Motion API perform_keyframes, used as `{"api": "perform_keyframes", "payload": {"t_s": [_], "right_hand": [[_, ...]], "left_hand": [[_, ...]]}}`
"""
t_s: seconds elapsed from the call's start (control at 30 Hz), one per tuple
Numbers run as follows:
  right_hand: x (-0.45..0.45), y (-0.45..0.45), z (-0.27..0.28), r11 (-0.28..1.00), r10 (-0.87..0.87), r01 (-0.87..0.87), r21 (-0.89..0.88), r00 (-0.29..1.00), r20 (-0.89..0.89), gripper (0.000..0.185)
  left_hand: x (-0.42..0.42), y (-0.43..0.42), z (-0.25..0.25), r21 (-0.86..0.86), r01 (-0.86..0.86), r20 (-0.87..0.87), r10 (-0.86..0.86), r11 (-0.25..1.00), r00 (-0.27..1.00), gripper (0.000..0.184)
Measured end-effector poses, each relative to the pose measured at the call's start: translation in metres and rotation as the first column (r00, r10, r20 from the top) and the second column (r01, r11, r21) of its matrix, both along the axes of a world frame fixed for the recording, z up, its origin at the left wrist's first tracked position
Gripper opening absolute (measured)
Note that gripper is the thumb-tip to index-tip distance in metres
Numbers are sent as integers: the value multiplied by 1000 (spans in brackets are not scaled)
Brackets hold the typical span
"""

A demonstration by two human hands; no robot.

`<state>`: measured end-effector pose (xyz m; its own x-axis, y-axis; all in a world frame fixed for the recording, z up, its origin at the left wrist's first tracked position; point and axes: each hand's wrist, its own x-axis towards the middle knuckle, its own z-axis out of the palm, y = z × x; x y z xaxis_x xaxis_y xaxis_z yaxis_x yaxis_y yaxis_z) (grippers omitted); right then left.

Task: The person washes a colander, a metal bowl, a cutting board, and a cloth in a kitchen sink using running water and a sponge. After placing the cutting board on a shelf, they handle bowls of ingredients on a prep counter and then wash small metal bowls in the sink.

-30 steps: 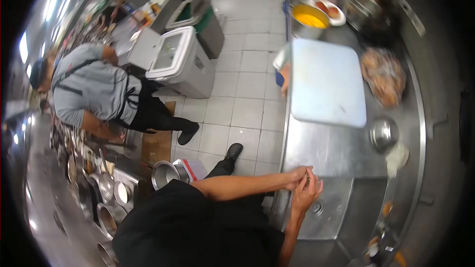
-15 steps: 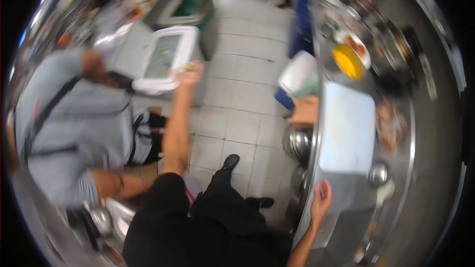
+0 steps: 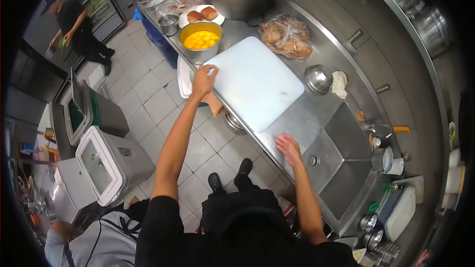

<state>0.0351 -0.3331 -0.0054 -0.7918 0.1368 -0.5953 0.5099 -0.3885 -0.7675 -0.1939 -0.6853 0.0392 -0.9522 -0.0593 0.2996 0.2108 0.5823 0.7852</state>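
Observation:
My left hand (image 3: pixel 203 81) is at the left corner of a white cutting board (image 3: pixel 255 84), over the counter's front edge. Its fingers are curled together, and I cannot make out what is between them. Over the metal counter, just off the board's near corner, my right hand (image 3: pixel 289 149) is open with its fingers stretched out. A metal pot (image 3: pixel 200 55) of egg yolks (image 3: pixel 200 39) stands beyond the board. Behind that is a plate (image 3: pixel 216 20) with browned pieces of meat (image 3: pixel 209 14).
A knotted plastic bag (image 3: pixel 286 37), a metal bowl (image 3: pixel 318 78) and a white cloth (image 3: pixel 339 84) lie behind the board. To the right is a sink (image 3: pixel 341 168). Lidded bins (image 3: pixel 106 163) stand left; a person in grey (image 3: pixel 111 242) is close by, another in black (image 3: pixel 76 24) farther off.
My view has swung right toward the counter. My left hand has moved from over the bin to the board's left corner. My right hand is still beside the counter, near the board.

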Motion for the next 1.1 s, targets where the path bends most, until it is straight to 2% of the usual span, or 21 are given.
{"api": "perform_keyframes", "payload": {"t_s": [0.03,0.07,0.13,0.17,0.23,0.27,0.3,0.37,0.47,0.6,0.63,0.67,0.7,0.73,0.77,0.83,0.87,0.93,0.97,1.03,1.1], "right_hand": [[1,1,-5,1000,-3,3,-9,1000,-9,61],[2,3,-10,1000,-9,9,-15,1000,7,56],[-1,7,-16,999,-11,12,-52,1000,9,50],[-2,9,-19,996,-9,9,-86,1000,0,50],[0,14,-20,987,-14,12,-158,1000,-13,51],[2,16,-20,986,-7,4,-165,1000,-17,52],[6,17,-15,985,-5,2,-170,1000,-19,52],[13,24,-19,976,10,-10,-217,1000,-3,52],[20,31,-8,975,45,-44,-218,999,-2,51],[10,42,-19,977,16,-21,-211,999,-28,55],[5,43,-19,976,24,-28,-215,999,-22,55],[-2,44,-20,994,-25,22,-109,999,-30,58],[-9,46,-20,997,-74,74,0,996,-47,61],[-9,51,-16,993,-121,121,-2,992,-44,68],[-10,59,-18,981,-176,174,90,984,13,74],[-10,78,-12,948,-277,247,199,951,138,63],[-14,90,-6,946,-283,252,203,948,142,63],[-14,109,18,977,-212,202,63,936,283,46],[-13,110,17,967,-255,244,76,922,292,46],[-12,103,3,925,-236,182,334,963,131,35],[-4,93,-16,830,-296,285,480,954,-56,41]], "left_hand": [[-21,19,2,-172,27,1,-27,985,1000,38],[-42,34,-2,-181,22,-10,-24,983,1000,38],[-82,57,-23,-366,-1,179,71,931,981,59],[-95,64,-30,-375,-21,165,89,927,982,59],[-111,74,-43,-618,51,229,118,784,966,75],[-115,80,-51,-679,59,234,140,731,962,82],[-114,87,-47,-689,58,230,142,723,963,82],[-115,105,-28,-665,-22,278,275,747,920,89],[-115,123,-14,-685,-92,294,389,723,873,97],[-113,138,-8,-702,-57,397,457,710,796,99],[-100,143,-16,-713,-64,351,434,698,830,99],[-89,149,-24,-724,-67,304,405,686,862,98],[-77,158,-25,-726,-66,306,407,684,861,98],[-63,166,-27,-702,-39,322,366,711,873,97],[-50,170,-29,-679,-7,341,324,734,883,96],[-31,177,-31,-634,28,396,293,772,870,94],[-29,180,-30,-582,55,436,254,811,863,92],[-35,174,-38,-530,59,462,230,846,857,89],[-37,172,-44,-477,45,481,219,878,849,87],[-39,167,-41,-432,47,457,173,901,872,84],[-35,164,-47,-446,31,386,161,895,908,83]]}}
